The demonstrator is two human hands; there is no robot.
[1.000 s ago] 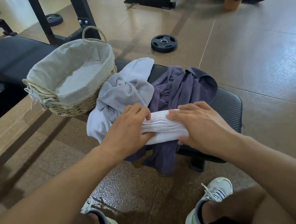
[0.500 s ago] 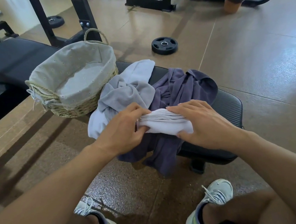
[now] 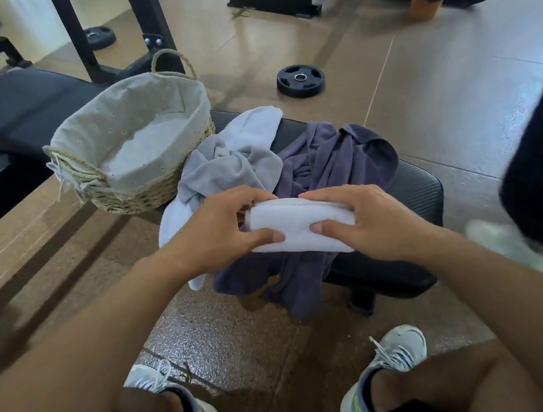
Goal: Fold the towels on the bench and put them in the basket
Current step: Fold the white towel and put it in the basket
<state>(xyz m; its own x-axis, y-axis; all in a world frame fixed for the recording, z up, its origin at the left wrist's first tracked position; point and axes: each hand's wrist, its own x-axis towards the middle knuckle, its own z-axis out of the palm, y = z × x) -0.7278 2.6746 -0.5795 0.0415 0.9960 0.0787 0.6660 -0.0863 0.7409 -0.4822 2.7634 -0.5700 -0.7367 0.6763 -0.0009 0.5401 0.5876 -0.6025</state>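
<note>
**White towel held in both hands above the desk**

We see the left hand (image 3: 221,229) and the right hand (image 3: 365,224) each grasping an end of a folded white towel (image 3: 300,226), thumbs on its near face and fingers curled over its far edge. The towel sits just above the near part of the black padded desk (image 3: 417,193). Beneath it a dark purple towel (image 3: 337,162) lies crumpled, part of it hanging over the desk's near edge. To its left lies a bunched pale grey towel (image 3: 230,166), touching the woven basket (image 3: 130,193) with its fabric lining at the desk's left end. On the floor beyond lies a weight plate (image 3: 300,81). Two sneakers (image 3: 386,377) show near us.
</note>
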